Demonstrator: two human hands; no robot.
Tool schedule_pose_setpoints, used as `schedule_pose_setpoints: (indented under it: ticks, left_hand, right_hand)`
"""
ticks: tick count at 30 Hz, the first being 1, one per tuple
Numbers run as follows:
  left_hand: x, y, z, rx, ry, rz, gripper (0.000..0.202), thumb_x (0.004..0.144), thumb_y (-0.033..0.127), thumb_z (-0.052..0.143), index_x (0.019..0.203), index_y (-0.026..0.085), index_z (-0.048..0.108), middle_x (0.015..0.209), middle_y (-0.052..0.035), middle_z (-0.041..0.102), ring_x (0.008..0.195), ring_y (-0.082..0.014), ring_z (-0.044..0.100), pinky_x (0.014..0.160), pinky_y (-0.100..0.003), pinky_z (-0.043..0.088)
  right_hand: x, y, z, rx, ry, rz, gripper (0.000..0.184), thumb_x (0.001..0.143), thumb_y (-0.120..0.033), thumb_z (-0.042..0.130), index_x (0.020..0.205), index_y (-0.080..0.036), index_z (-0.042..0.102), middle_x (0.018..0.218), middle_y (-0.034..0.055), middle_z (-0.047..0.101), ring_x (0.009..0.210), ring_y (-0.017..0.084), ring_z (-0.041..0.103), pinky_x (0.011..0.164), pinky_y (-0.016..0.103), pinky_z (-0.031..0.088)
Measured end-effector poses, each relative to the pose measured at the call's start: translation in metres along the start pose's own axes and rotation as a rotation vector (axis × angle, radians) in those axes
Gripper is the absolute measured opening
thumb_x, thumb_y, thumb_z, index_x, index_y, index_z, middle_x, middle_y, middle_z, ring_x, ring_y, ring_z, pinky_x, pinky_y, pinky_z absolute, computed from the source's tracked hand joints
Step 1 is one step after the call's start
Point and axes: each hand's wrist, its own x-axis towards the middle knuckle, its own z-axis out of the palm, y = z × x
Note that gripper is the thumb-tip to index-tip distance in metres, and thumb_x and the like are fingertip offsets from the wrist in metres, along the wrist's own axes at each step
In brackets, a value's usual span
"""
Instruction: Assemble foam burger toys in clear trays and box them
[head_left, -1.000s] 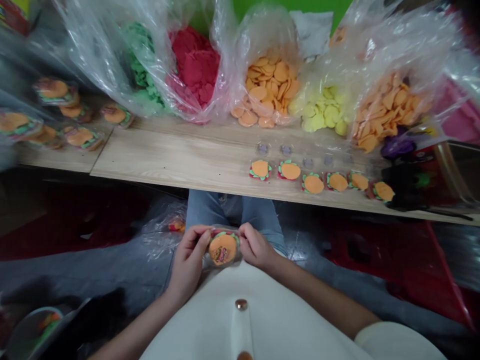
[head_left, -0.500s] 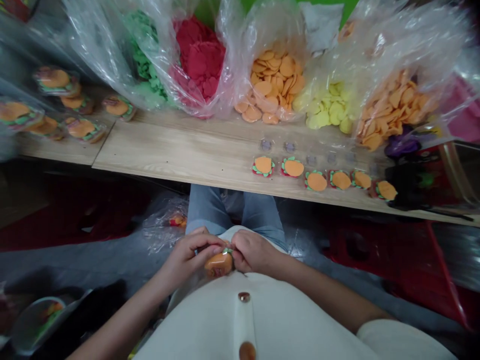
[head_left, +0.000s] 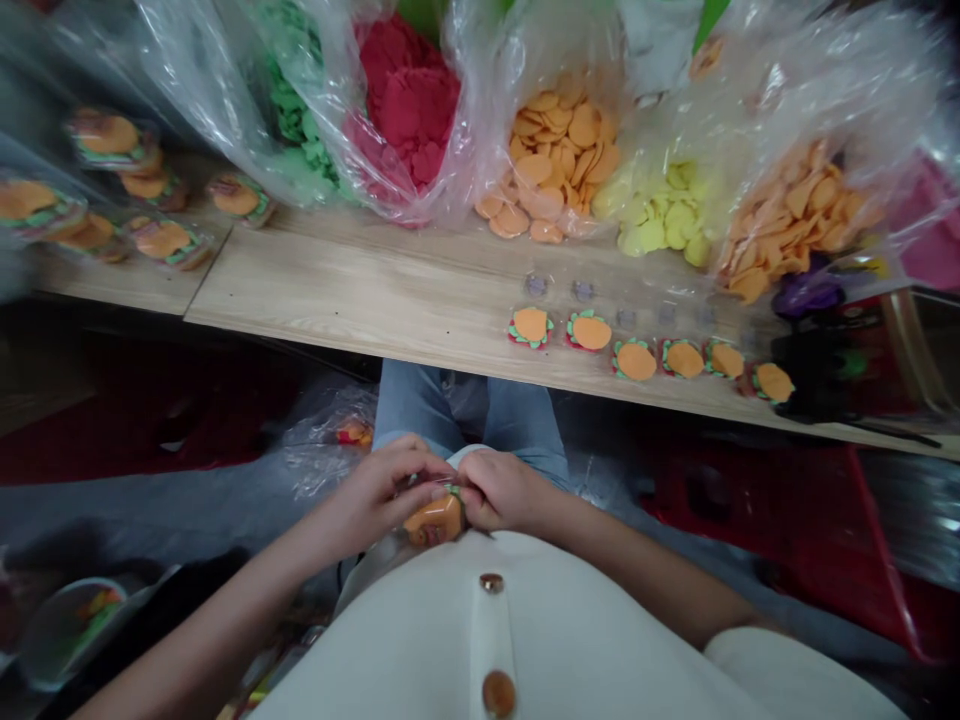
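A small round toy burger [head_left: 433,520] with an orange top and a green fringe sits between both hands, close to my body over my lap. My left hand [head_left: 379,492] curls over its left and top side, fingers pinched on it. My right hand [head_left: 501,492] grips its right edge with closed fingers. The burger is tilted, so only its orange face and a bit of green show; the rest is hidden by my fingers.
A wooden board [head_left: 337,295] runs across in front of me. A row of several burger stacks [head_left: 636,360] lies near its front right edge. Plastic bags of green [head_left: 296,110], red [head_left: 405,100], orange [head_left: 551,160] and yellow [head_left: 664,215] foam pieces line the back. Wrapped burgers [head_left: 161,240] lie at left.
The burger has tipped from facing up to edge-on, and both hands have closed in over it. My hands have shifted slightly nearer my body.
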Motion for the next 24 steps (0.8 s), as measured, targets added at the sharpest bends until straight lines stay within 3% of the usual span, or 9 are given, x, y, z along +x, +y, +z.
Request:
schedule_pose_setpoints:
  ticks: [3,9,17,21,24]
  left_hand:
    - [-0.003,0.003,-0.001,-0.025,0.006,0.015,0.015,0.082,0.026,0.053,0.093,0.022,0.063,0.083,-0.0017,0.058,0.077,-0.0123,0.054,0.067,-0.023,0.042]
    - [-0.015,0.009,0.015,0.089,0.121,0.028,0.015,0.084,0.023,0.049,0.09,0.021,0.062,0.082,-0.0023,0.059,0.077,-0.0126,0.054,0.069,-0.025,0.042]
    - [-0.01,0.011,0.019,0.031,0.112,-0.056,0.019,0.084,0.029,0.047,0.075,0.019,0.061,0.074,-0.0014,0.057,0.071,-0.0129,0.052,0.063,-0.024,0.039]
    - [-0.002,-0.001,0.012,-0.16,0.161,-0.174,0.021,0.082,0.032,0.051,0.07,0.016,0.06,0.069,-0.0006,0.056,0.067,-0.0125,0.05,0.062,-0.024,0.039]
    - [0.0,-0.014,0.01,-0.511,0.279,-0.323,0.021,0.082,0.036,0.05,0.09,0.018,0.059,0.078,-0.0002,0.056,0.072,-0.0123,0.052,0.066,-0.024,0.043]
  right_hand:
    - [0.002,-0.003,0.0,0.002,0.005,-0.029,0.006,0.075,-0.026,0.041,0.074,-0.02,0.039,0.068,0.0005,0.049,0.062,0.014,0.044,0.057,0.025,0.035]
    - [-0.003,-0.003,0.006,-0.08,-0.046,-0.102,0.008,0.076,-0.027,0.041,0.073,-0.019,0.041,0.066,0.0015,0.05,0.062,0.015,0.045,0.057,0.026,0.036]
    - [0.003,0.001,0.012,-0.049,-0.008,-0.192,0.01,0.077,-0.026,0.039,0.068,-0.02,0.041,0.062,0.0001,0.048,0.06,0.014,0.045,0.057,0.026,0.037]
    - [0.012,0.005,0.007,0.103,-0.019,-0.031,0.01,0.078,-0.024,0.041,0.068,-0.02,0.04,0.061,-0.0029,0.045,0.056,0.011,0.041,0.053,0.023,0.033]
    - [0.016,0.01,0.005,0.289,0.077,0.132,0.008,0.08,-0.024,0.041,0.073,-0.02,0.042,0.062,-0.0046,0.044,0.056,0.009,0.04,0.052,0.02,0.031]
